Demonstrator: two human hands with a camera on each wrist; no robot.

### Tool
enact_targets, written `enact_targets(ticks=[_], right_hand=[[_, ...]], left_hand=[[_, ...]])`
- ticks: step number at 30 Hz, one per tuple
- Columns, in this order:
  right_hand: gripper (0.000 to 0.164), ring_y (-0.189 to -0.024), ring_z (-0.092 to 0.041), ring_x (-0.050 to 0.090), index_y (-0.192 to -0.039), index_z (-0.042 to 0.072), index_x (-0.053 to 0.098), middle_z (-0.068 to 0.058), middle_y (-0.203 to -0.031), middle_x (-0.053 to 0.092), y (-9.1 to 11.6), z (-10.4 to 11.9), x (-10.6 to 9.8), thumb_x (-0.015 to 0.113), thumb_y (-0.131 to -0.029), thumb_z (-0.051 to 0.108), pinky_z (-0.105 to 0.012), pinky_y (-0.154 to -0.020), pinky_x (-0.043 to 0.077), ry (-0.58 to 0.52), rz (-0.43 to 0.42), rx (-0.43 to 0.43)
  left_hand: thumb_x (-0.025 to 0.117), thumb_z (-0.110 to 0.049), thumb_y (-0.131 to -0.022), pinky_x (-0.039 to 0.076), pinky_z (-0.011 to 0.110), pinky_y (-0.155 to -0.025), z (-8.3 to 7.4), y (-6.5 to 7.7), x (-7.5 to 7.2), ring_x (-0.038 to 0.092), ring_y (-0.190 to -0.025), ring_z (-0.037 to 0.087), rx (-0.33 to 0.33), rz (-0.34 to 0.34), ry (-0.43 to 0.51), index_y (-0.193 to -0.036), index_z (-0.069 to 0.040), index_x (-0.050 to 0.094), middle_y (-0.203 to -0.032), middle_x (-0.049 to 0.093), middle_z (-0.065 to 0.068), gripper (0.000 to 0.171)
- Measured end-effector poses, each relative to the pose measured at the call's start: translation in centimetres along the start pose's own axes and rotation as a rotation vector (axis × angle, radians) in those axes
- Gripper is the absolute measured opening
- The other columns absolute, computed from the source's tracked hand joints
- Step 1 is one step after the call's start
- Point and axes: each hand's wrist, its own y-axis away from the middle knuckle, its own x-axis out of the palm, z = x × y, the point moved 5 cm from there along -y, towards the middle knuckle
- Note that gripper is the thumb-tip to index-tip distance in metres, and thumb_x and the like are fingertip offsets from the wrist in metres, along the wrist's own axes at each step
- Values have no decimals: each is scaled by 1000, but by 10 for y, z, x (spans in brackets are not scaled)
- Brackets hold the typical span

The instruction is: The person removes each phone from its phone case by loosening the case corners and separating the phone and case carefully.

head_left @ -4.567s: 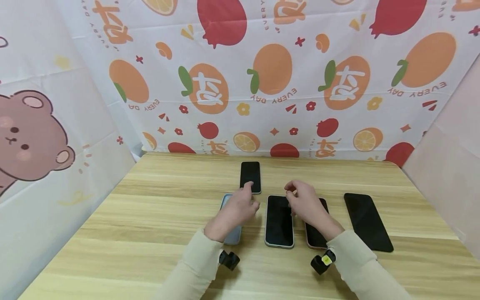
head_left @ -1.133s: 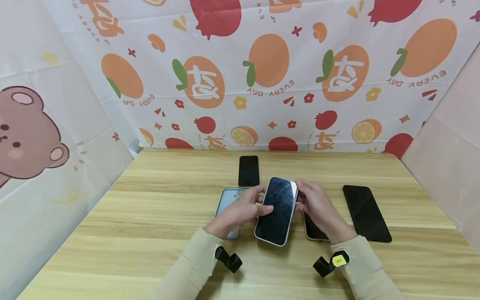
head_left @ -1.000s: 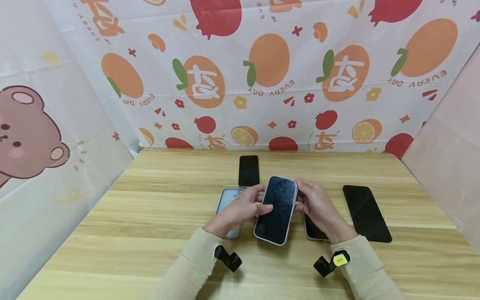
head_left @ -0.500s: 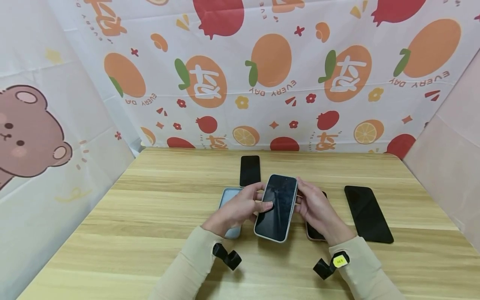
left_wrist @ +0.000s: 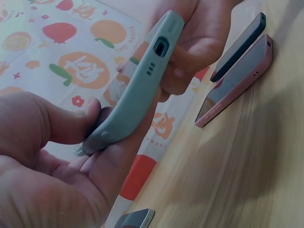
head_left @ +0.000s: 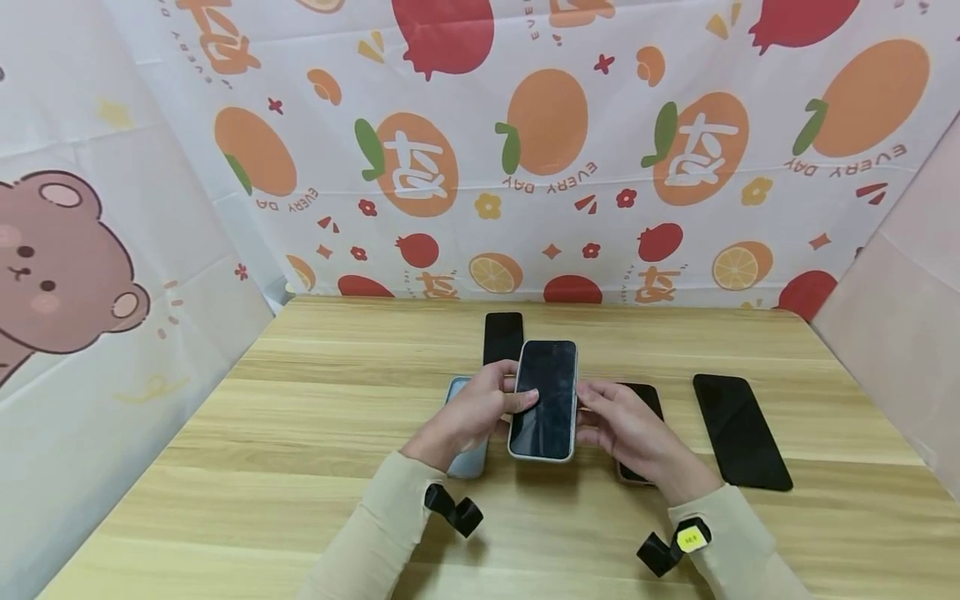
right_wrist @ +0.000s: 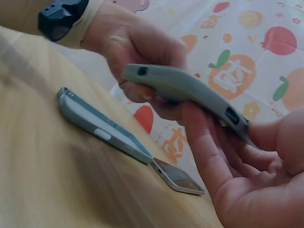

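Phone (head_left: 551,375) gripped in left hand (head_left: 476,408), edge pinched with right hand (head_left: 626,429). Has blue case (head_left: 468,465) at eight o'clock, farther phone (head_left: 503,335) at eleven.

Pale wood-grain surface (head_left: 225,467) with rounded back corners across the lower frame, creased fruit-printed white cloth (head_left: 480,158) hanging behind it across the top, pale side sheet (head_left: 180,233) with brown cartoon bear (head_left: 71,267) at far left, pinkish panel (head_left: 911,325) at far right, soft light
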Motion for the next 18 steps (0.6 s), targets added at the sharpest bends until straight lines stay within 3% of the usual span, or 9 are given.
enact_targets(ticks=[6,13,18], right_hand=[[48,-100,-18,70,-137,-13,43,-12,-115,69,7,-3,7,49,-105,22,-32,-86,59,109,67,29],[57,-114,-26,67,-145,-16,31,-31,-140,52,12,-8,14,57,-99,7,-39,-94,54,77,186,28],[62,-119,-24,64,-146,-17,26,-31,-143,49,14,-9,16,59,-97,0,-40,-97,53,76,246,-18]], left_hand=[[58,-9,-99,60,45,-81,2,-4,-5,70,-88,18,-3,-74,-31,-138,-2,42,-115,66,16,43],[58,-11,-99,60,43,-81,6,-7,-7,69,-88,18,-12,-122,-46,-140,-2,42,-117,65,16,45],[57,-11,-100,60,43,-82,8,-8,-8,70,-88,18,-15,-118,-42,-141,-1,41,-116,65,16,45]])
